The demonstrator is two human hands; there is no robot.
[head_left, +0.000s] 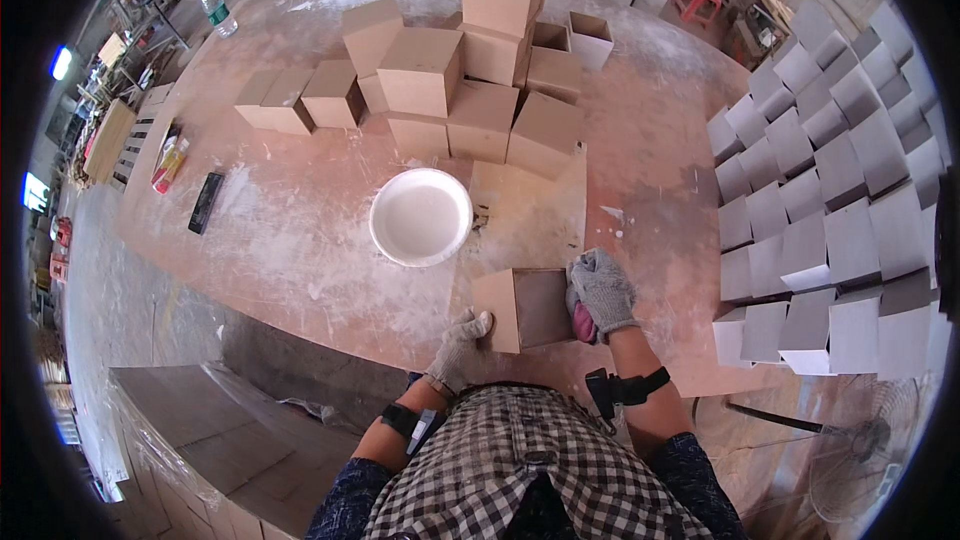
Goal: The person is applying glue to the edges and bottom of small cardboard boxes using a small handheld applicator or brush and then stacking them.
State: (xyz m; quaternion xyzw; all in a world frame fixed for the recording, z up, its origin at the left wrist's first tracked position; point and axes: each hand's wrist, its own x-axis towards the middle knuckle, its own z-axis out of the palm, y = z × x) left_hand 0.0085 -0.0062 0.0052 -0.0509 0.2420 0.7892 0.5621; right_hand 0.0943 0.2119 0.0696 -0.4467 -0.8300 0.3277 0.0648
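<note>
A brown cardboard box (496, 306) lies in front of me near the table's front edge; one of its faces looks darker grey. My left hand (459, 351), in a grey knit glove, grips the box at its left end. On the right end my gloved right hand (603, 288) is closed around a dark pink pad (584, 323), possibly a sponge, pressed against or beside the box. Most of that pad is hidden by the fingers. Just beyond the box stands a white bowl (421, 218) holding whitish contents.
Brown boxes (420, 70) are stacked on the far half of the table (300, 280). Tall rows of white-grey boxes (785, 240) rise at the right. A black bar-like object (206, 203) and a bottle (216, 10) lie left. A fan (860, 445) stands low right.
</note>
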